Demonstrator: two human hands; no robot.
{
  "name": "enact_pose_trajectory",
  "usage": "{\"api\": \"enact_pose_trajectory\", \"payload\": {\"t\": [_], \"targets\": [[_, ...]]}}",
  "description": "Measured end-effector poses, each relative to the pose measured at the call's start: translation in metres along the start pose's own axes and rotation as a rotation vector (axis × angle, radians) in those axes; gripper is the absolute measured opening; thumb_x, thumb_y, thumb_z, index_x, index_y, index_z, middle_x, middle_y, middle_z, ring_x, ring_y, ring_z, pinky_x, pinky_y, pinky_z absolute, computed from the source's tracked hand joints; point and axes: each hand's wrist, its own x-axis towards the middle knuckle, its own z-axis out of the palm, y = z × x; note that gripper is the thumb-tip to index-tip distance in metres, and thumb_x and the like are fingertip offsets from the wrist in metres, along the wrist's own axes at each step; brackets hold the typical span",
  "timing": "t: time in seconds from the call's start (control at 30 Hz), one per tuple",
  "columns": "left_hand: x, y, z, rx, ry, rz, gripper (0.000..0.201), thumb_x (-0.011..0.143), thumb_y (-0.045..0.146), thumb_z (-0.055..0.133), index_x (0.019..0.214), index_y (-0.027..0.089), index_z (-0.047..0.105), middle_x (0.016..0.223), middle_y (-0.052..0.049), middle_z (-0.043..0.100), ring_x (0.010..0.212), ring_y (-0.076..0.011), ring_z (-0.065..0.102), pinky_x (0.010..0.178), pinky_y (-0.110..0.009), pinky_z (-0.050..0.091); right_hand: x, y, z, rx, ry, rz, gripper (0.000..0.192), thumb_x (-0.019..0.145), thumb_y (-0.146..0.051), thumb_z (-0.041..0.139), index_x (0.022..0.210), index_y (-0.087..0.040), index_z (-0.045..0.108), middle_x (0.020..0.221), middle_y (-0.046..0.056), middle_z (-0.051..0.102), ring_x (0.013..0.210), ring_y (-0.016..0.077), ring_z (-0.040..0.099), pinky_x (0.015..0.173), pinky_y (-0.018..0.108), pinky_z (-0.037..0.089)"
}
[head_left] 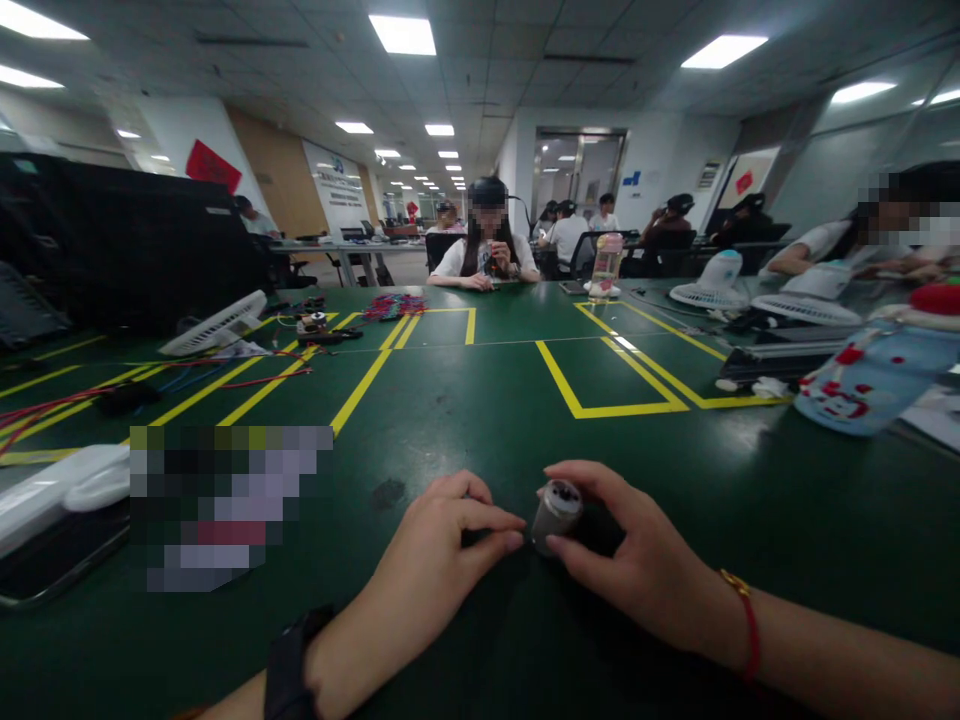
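Note:
A small grey metal cylinder (556,512) with dark holes in its top face stands on the green table, tilted slightly. My right hand (630,540) grips it from the right, thumb at the near side and fingers around the far side. Just left of the cylinder, my left hand (454,530) is closed in a pinch, thumb and index fingertips almost together. Whatever lies between those fingertips, if anything, is too small to make out. A dark watch band is on my left wrist, and a red string bracelet (752,630) on my right.
The green table (450,400) carries yellow tape outlines. To the left lie a phone (60,555), a white device, wires and a white fan (214,325). A blue cup (870,380), white fans and a pink-topped bottle (606,265) stand right. A person sits opposite.

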Motion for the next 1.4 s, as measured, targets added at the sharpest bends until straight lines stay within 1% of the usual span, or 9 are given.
{"api": "enact_pose_trajectory", "payload": {"t": [0.23,0.37,0.43,0.6,0.8,0.93,1.03,1.2,1.4], "targets": [[-0.028,-0.03,-0.047,-0.106,0.043,-0.229,0.029,0.088,0.046,0.053,0.1,0.029,0.072,0.092,-0.001,0.061,0.082,-0.0197,0.059,0.073,-0.03,0.045,-0.027,0.078,-0.087,-0.36,0.29,0.277,0.053,0.077,-0.05,0.057,0.125,-0.027,0.049,0.118,0.005,0.058,0.095,0.0189,0.062,0.077,0.03,0.053],[-0.036,-0.042,-0.049,-0.122,0.057,-0.253,0.031,0.089,0.046,0.05,0.099,0.026,0.072,0.094,-0.002,0.062,0.086,-0.0204,0.059,0.078,-0.031,0.045,-0.051,0.128,-0.13,-0.519,0.303,0.493,0.059,0.076,-0.058,0.053,0.128,-0.029,0.047,0.106,0.008,0.063,0.071,0.0202,0.064,0.057,0.03,0.051],[-0.035,-0.041,-0.046,-0.111,0.063,-0.25,0.032,0.089,0.046,0.05,0.097,0.026,0.072,0.094,-0.002,0.062,0.084,-0.0204,0.059,0.077,-0.031,0.046,-0.055,0.135,-0.134,-0.572,0.3,0.473,0.063,0.075,-0.06,0.053,0.128,-0.027,0.047,0.106,0.01,0.063,0.075,0.0233,0.064,0.06,0.034,0.051],[-0.033,-0.031,-0.042,-0.079,0.061,-0.246,0.03,0.089,0.044,0.05,0.09,0.024,0.073,0.09,-0.002,0.062,0.08,-0.0201,0.06,0.073,-0.031,0.048,-0.035,0.088,-0.096,-0.785,0.437,0.075,0.067,0.072,-0.055,0.06,0.128,-0.021,0.047,0.135,0.012,0.044,0.125,0.0329,0.039,0.103,0.051,0.029],[-0.033,-0.031,-0.041,-0.049,0.062,-0.194,0.029,0.09,0.042,0.049,0.087,0.024,0.072,0.088,-0.002,0.063,0.081,-0.0198,0.061,0.073,-0.03,0.048,0.005,-0.002,-0.008,-0.329,-0.158,-0.101,0.039,0.081,-0.045,0.057,0.12,-0.036,0.057,0.126,0.002,0.053,0.116,0.0221,0.046,0.094,0.043,0.035],[-0.033,-0.029,-0.043,-0.04,0.044,-0.198,0.029,0.09,0.04,0.049,0.085,0.024,0.072,0.087,-0.001,0.063,0.082,-0.0199,0.061,0.074,-0.031,0.047,0.018,-0.011,0.002,-0.168,-0.236,-0.091,0.021,0.089,-0.034,0.048,0.098,-0.029,0.066,0.101,0.0,0.063,0.097,0.0141,0.055,0.087,0.035,0.04],[-0.034,-0.026,-0.044,-0.051,0.036,-0.197,0.028,0.09,0.039,0.048,0.086,0.024,0.072,0.088,-0.001,0.062,0.082,-0.0199,0.061,0.075,-0.031,0.047,0.012,0.011,-0.032,-0.24,-0.072,-0.039,0.024,0.09,-0.034,0.045,0.103,-0.026,0.063,0.102,0.002,0.063,0.094,0.0133,0.056,0.083,0.031,0.043],[-0.032,-0.024,-0.044,-0.062,0.023,-0.21,0.028,0.09,0.038,0.048,0.087,0.023,0.072,0.088,-0.002,0.063,0.081,-0.0198,0.061,0.074,-0.031,0.048,-0.009,0.06,-0.122,-0.742,0.31,0.187,0.034,0.089,-0.043,0.042,0.105,-0.02,0.061,0.107,0.008,0.062,0.097,0.0183,0.057,0.084,0.035,0.042],[-0.032,-0.022,-0.044,-0.077,0.012,-0.222,0.029,0.09,0.039,0.048,0.085,0.023,0.072,0.089,-0.002,0.063,0.081,-0.0202,0.061,0.075,-0.032,0.048,-0.022,0.084,-0.163,-0.722,0.192,0.67,0.046,0.087,-0.053,0.038,0.098,-0.018,0.066,0.094,0.01,0.066,0.078,0.0162,0.06,0.071,0.032,0.043]]}}
